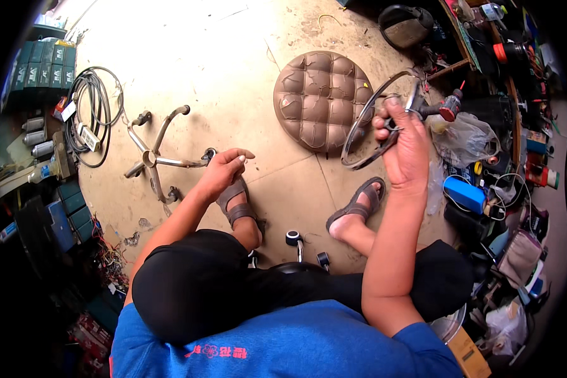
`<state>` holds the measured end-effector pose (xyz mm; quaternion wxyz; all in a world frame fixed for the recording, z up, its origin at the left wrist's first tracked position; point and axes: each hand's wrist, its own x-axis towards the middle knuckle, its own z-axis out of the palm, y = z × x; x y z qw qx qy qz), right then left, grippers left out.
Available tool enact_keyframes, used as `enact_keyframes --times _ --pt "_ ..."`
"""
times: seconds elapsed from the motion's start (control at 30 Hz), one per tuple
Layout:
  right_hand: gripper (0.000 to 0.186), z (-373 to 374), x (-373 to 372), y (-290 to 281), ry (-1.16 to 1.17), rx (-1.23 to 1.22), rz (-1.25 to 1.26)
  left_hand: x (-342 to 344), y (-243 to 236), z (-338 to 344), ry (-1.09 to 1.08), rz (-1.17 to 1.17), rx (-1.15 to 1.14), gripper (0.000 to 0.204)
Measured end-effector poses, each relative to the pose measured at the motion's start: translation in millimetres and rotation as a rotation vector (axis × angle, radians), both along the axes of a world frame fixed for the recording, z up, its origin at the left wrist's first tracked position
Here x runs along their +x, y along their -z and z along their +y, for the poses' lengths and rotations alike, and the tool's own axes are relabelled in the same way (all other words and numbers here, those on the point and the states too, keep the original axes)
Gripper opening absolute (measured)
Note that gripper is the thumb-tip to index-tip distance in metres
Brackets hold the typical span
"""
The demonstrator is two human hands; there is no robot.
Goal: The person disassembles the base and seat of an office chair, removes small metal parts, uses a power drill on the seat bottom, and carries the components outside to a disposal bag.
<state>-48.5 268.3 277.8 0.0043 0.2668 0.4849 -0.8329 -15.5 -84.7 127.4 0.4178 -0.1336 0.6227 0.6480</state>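
Note:
My right hand (404,142) grips a metal ring (360,120) with spokes toward its middle, raised above the floor and tilted. My left hand (225,171) is closed, thumb against the index finger, which points right; anything between them is too small to make out. Left of that hand, a chrome swivel-chair base (150,158) with casters lies on the floor, one leg end close by the wrist. A round brown tufted seat cushion (321,104), its covering cracked, lies beyond and partly behind the ring.
Right of the ring are a red and black power drill (448,108) and clear plastic bags (463,135). A coiled black cable (97,120) lies at left near stacked green boxes (44,66). Cluttered shelves line the right side. Casters (293,237) show between my feet.

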Motion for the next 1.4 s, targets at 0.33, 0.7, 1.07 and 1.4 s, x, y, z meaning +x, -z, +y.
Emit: enact_keyframes --times 0.33,0.7,1.07,1.4 --pt "0.016 -59.3 12.1 4.0 -0.228 -0.513 0.077 -7.0 -38.8 1.6 -0.046 -0.032 0.016 0.025" --pt "0.022 -118.4 63.8 63.2 -0.314 -0.42 -0.14 17.4 -28.9 16.7 -0.067 -0.1 0.189 0.024" --pt "0.011 -79.5 29.1 27.2 -0.378 -0.345 -0.144 20.7 -41.6 -8.3 0.231 0.02 -0.165 0.025" --pt "0.019 51.6 46.9 -139.8 -0.455 -0.034 -0.05 -33.4 -133.7 96.9 1.231 0.605 -0.354 0.024"
